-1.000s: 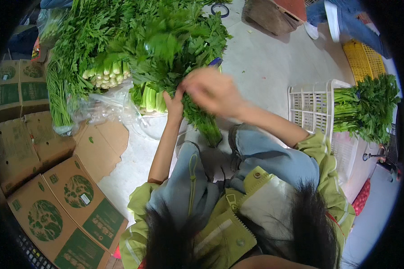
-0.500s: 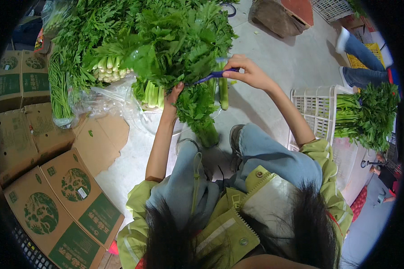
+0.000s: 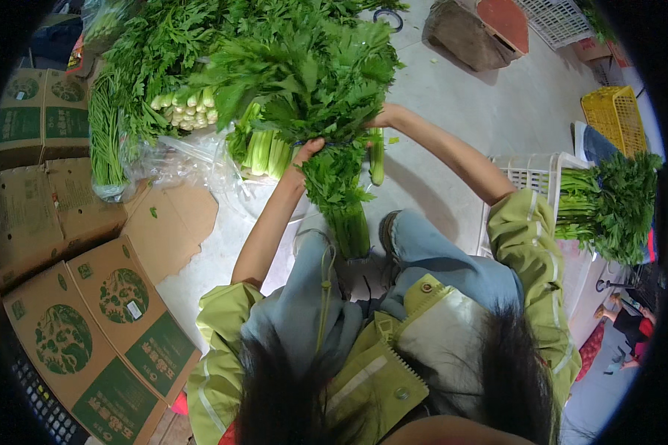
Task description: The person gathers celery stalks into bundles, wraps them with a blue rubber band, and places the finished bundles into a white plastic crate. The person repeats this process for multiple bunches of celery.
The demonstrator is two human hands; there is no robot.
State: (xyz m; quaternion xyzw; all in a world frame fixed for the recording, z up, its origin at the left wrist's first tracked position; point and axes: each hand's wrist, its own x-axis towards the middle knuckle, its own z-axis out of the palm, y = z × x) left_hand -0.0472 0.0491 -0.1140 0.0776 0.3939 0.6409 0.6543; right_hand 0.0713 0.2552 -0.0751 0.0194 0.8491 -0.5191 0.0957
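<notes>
My left hand (image 3: 307, 154) grips a leafy celery bunch (image 3: 347, 226) at a blue band (image 3: 330, 144), its thumb showing against the stalks. The bunch stands between my feet, leaves fanning upward and outward. My right hand (image 3: 381, 116) is at the right edge of those leaves, which hide its fingers and whatever it may hold. A loose celery stalk (image 3: 377, 167) shows below it. Behind my left hand are cut celery stalks (image 3: 266, 156), a larger leafy pile (image 3: 148, 52) with pale stalk ends (image 3: 185, 113), and clear plastic bags (image 3: 182, 163).
Cardboard boxes (image 3: 89, 326) and a flat cardboard sheet (image 3: 167, 222) line the left. At right stand a white crate (image 3: 527, 167) of celery (image 3: 608, 208) and a yellow crate (image 3: 612, 122). A brown block (image 3: 467, 37) is at the top. A person (image 3: 634, 334) appears at far right.
My right hand, earlier out in view holding a purple strip, has moved up and in behind the leaves. The bunch's leaves sit further right. The walking person's legs at upper right have mostly gone.
</notes>
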